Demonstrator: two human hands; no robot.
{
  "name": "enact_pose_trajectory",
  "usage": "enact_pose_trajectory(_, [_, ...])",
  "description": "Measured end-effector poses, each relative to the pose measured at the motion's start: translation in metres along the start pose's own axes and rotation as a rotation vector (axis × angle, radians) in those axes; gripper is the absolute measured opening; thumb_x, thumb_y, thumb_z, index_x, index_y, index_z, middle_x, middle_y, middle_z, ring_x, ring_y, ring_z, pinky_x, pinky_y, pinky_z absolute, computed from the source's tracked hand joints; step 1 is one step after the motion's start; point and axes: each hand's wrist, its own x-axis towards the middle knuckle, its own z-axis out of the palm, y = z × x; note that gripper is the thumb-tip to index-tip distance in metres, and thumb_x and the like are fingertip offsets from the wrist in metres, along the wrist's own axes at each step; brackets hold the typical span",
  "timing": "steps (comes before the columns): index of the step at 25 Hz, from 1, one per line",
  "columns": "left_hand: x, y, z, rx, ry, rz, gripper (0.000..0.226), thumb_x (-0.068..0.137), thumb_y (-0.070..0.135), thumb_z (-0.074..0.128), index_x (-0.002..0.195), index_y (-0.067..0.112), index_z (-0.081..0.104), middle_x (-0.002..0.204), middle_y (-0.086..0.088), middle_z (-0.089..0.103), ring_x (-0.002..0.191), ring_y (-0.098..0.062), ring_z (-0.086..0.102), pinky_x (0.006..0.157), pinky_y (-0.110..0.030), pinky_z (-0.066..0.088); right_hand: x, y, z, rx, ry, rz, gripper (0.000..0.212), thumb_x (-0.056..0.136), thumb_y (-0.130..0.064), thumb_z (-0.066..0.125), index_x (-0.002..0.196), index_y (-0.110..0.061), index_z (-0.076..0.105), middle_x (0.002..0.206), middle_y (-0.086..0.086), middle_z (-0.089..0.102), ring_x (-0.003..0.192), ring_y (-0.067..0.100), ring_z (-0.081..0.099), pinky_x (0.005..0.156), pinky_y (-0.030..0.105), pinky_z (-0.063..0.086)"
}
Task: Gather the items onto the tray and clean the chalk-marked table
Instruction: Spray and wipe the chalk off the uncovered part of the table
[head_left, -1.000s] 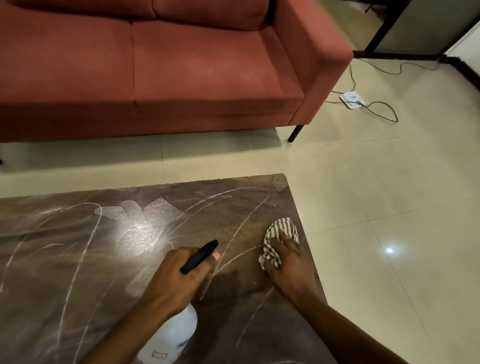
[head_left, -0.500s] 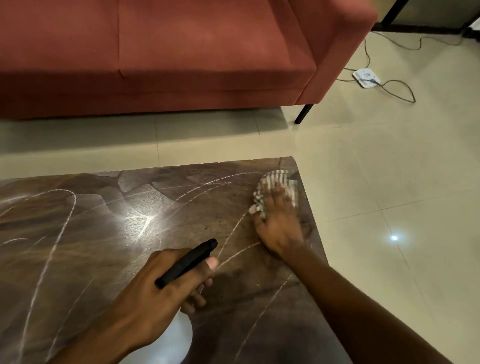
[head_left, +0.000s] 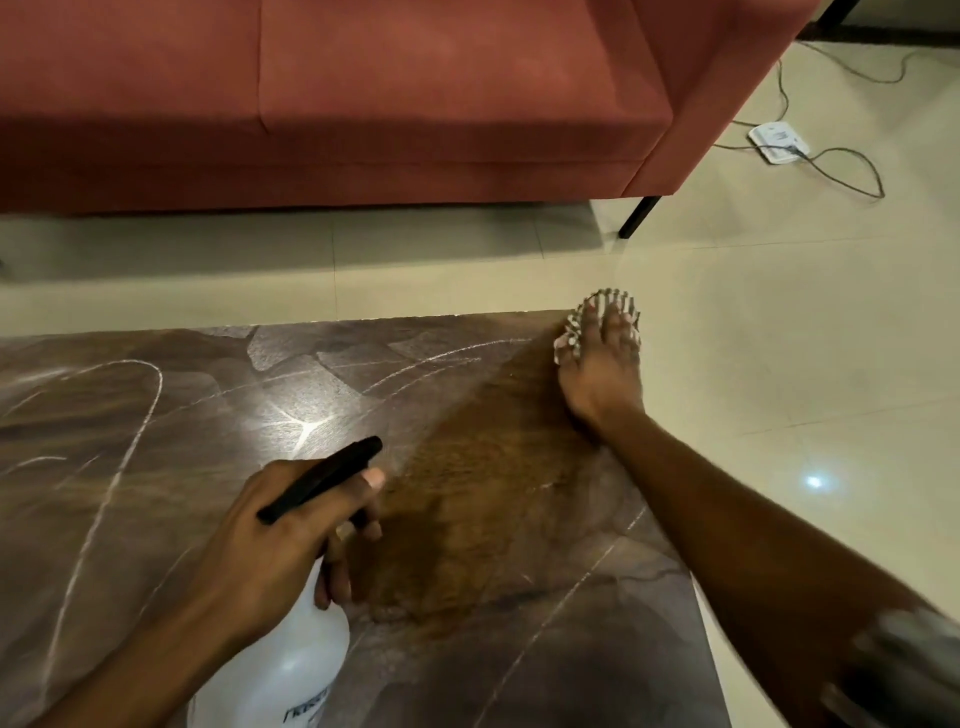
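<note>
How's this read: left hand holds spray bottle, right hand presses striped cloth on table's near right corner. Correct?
Wrong corner. Head view: right hand presses the striped cloth on the far right corner of the table; left hand holds the spray bottle.

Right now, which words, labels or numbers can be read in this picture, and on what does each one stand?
Bottle: dark print at its lower edge, cut off by the frame and blurred; not readable.
White box: faint small marks, too small to read.
No other text is visible.
</note>
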Motion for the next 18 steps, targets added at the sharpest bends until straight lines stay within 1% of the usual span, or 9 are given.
enact_pose_trajectory(2, [-0.001,-0.004,0.007,-0.015,0.022,-0.011,0.041,0.089,0.044,0.078,0.080,0.004,0.080,0.086,-0.015,0.080,0.038,-0.042,0.062,0.054,-0.048,0.055,-0.024,-0.053,0.021,0.023,-0.064,-0.106,0.074,0.110,-0.044,0.034,0.171,-0.021,-0.001,0.179,0.012,-0.007,0.166,0.036,-0.001,0.134,0.054,0.008])
enact_pose_trajectory(4, [-0.002,-0.006,0.013,-0.021,0.046,-0.008,0.040,0.087,0.043,0.073,0.076,0.005,0.079,0.080,-0.016,0.079,0.038,-0.043,0.061,0.050,-0.044,0.053,-0.076,-0.097,0.041,0.022,-0.198,-0.581,0.076,0.106,-0.046,0.040,0.171,-0.026,0.006,0.180,0.008,-0.002,0.166,0.031,0.000,0.133,0.055,0.017])
enact_pose_trajectory(6, [-0.001,-0.004,0.014,-0.016,0.040,0.011,0.043,0.085,0.045,0.069,0.075,0.004,0.078,0.074,-0.018,0.077,0.038,-0.043,0.061,0.050,-0.044,0.052,-0.104,-0.100,0.048,-0.095,-0.322,-0.970,0.077,0.102,-0.047,0.043,0.170,-0.028,0.013,0.180,0.005,0.004,0.167,0.025,0.002,0.135,0.049,0.012])
enact_pose_trajectory(7, [0.000,-0.003,0.014,-0.019,0.031,0.019,0.046,0.084,0.048,0.070,0.076,0.004,0.077,0.075,-0.019,0.076,0.037,-0.042,0.061,0.049,-0.045,0.052,-0.091,-0.088,0.041,-0.097,-0.297,-0.988,0.076,0.102,-0.049,0.037,0.170,-0.030,0.010,0.180,0.003,0.002,0.167,0.024,0.002,0.135,0.047,0.009])
enact_pose_trajectory(8, [0.001,-0.002,0.013,-0.017,0.026,0.016,0.051,0.082,0.053,0.070,0.076,0.003,0.076,0.075,-0.018,0.076,0.038,-0.041,0.061,0.049,-0.047,0.052,-0.073,-0.071,0.033,-0.112,-0.249,-0.854,0.075,0.102,-0.052,0.030,0.170,-0.033,0.005,0.180,0.001,-0.001,0.166,0.024,0.003,0.134,0.048,0.011])
enact_pose_trajectory(11, [-0.006,-0.001,0.011,0.027,0.022,0.015,0.053,0.086,0.051,0.068,0.075,0.000,0.073,0.071,-0.019,0.073,0.039,-0.038,0.063,0.053,-0.055,0.056,-0.035,0.004,0.008,0.010,-0.050,-0.207,0.074,0.104,-0.057,0.022,0.171,-0.032,0.004,0.181,0.002,0.000,0.166,0.028,0.007,0.133,0.050,0.017])
enact_pose_trajectory(12, [-0.009,-0.003,0.012,0.040,0.019,0.016,0.051,0.092,0.046,0.067,0.074,-0.001,0.072,0.068,-0.020,0.072,0.040,-0.038,0.064,0.054,-0.057,0.057,-0.039,0.028,0.006,0.069,-0.022,-0.096,0.072,0.106,-0.057,0.023,0.172,-0.030,0.007,0.180,0.005,0.002,0.167,0.028,0.007,0.134,0.048,0.015])
enact_pose_trajectory(15, [-0.027,-0.018,0.023,0.091,-0.019,-0.019,0.043,0.105,0.031,0.066,0.073,0.003,0.072,0.060,-0.016,0.072,0.041,-0.034,0.065,0.053,-0.048,0.057,-0.112,0.066,0.031,0.048,-0.043,-0.227,0.070,0.110,-0.052,0.029,0.172,-0.030,0.006,0.181,0.003,0.001,0.167,0.022,0.000,0.134,0.050,0.014])
enact_pose_trajectory(18, [-0.054,-0.043,0.035,0.097,-0.079,-0.057,0.031,0.100,0.044,0.071,0.081,0.020,0.080,0.071,-0.017,0.078,0.042,-0.035,0.066,0.046,-0.033,0.054,-0.221,0.095,0.041,-0.166,-0.267,-0.709,0.077,0.108,-0.047,0.042,0.172,-0.030,0.001,0.181,-0.001,-0.006,0.167,0.020,-0.006,0.134,0.047,0.010])
